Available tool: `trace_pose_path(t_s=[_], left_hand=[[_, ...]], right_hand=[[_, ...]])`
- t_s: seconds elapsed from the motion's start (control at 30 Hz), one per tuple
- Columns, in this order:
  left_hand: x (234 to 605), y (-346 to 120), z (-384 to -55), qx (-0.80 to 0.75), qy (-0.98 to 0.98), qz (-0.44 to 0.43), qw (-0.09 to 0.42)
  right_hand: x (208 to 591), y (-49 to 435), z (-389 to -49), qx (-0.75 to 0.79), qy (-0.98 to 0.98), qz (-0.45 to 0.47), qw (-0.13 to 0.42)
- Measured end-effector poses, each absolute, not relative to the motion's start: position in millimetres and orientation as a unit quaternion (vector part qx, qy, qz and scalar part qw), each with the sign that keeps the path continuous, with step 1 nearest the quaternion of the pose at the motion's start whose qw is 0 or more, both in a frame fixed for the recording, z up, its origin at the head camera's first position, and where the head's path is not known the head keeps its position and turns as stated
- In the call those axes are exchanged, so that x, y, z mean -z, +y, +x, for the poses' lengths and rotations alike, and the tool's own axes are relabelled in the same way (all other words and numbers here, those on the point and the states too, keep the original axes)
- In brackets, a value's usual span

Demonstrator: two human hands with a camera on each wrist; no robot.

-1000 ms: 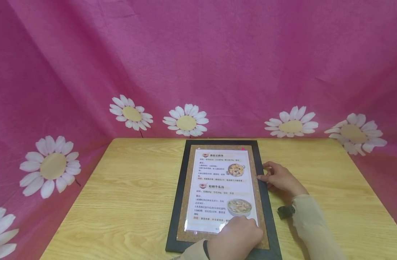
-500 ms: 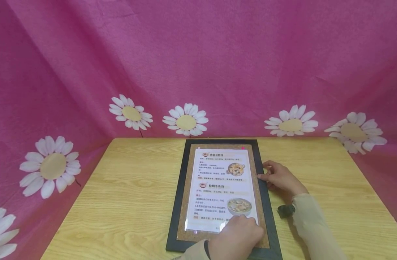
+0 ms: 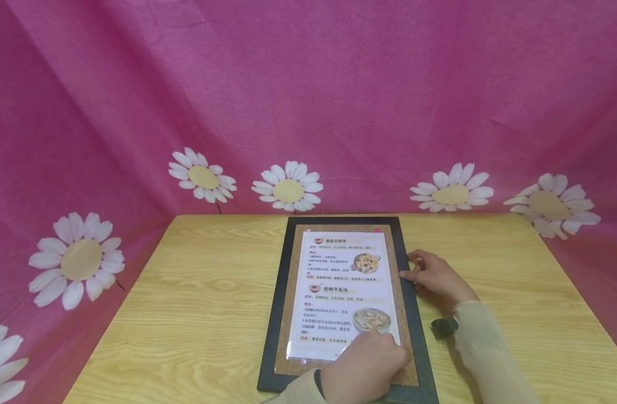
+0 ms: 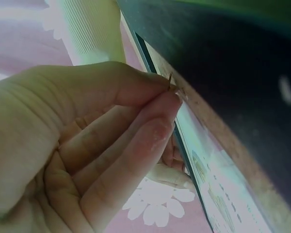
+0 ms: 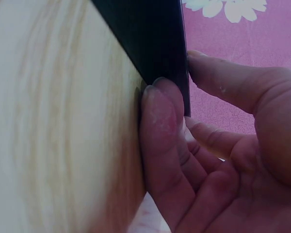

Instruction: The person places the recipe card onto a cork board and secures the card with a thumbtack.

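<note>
A black-framed cork board (image 3: 284,314) lies on the table with a printed, glossy recipe sheet (image 3: 325,322) on it. My left hand (image 3: 365,367) is over the sheet's lower right corner. In the left wrist view, its thumb and forefinger pinch a small pin (image 4: 170,80) close to the cork; only a thin bit of it shows between the fingertips. My right hand (image 3: 434,278) grips the board's right edge, thumb on top of the frame and fingers against its side near the tabletop. A pink pin (image 3: 376,229) and a pale one (image 3: 309,230) sit at the sheet's top corners.
The wood-grain table (image 3: 187,314) runs to both sides of the board. A pink curtain (image 3: 308,101) with printed daisies hangs behind and at the left. A dark wrist device (image 3: 443,329) sits at the right sleeve.
The left hand has shifted very slightly at the sheet's lower right corner. The right hand keeps its hold, and the board and sheet stay in place.
</note>
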State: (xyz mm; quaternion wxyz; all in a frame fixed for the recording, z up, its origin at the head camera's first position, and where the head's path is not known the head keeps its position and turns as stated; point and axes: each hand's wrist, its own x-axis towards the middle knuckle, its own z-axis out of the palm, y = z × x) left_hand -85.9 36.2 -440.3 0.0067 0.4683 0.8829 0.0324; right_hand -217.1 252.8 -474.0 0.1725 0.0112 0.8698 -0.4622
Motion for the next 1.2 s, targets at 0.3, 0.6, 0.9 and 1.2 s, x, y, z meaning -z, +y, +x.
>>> trace_pose_path(t_s=[0.3, 0.6, 0.9, 1.2], left_hand=[[440, 34, -85, -0.035, 0.884, 0.466, -0.012], [442, 38, -83, -0.003, 0.891, 0.455, 0.008], [442, 46, -71, 0.061, 0.880, 0.468, 0.058], [441, 50, -57, 0.090, 0.879, 0.427, 0.189]], right_hand=[[474, 251, -218, 0.471, 0.865, 0.017, 0.174], [475, 251, -218, 0.460, 0.871, 0.013, 0.171], [476, 249, -215, 0.463, 0.868, 0.016, 0.180], [479, 249, -214, 0.461, 0.868, 0.025, 0.184]])
